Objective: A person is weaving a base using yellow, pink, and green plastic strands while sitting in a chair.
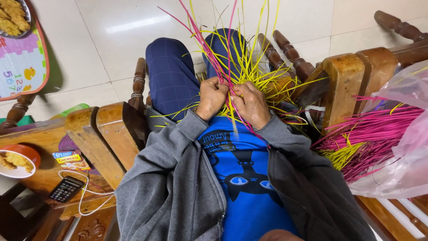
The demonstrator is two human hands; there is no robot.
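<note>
My left hand and my right hand are closed close together on a tangle of thin yellow and pink strips held over my lap. The strips fan upward and outward from my fingers, and some hang down over my blue shirt. I am seated, with my blue trousers below the strips and grey jacket sleeves on both arms.
A clear plastic bag with bundles of pink and yellow strips lies at my right. Wooden chair arms flank me. At left sit a phone with a white cable, a small packet, and an orange bowl of food.
</note>
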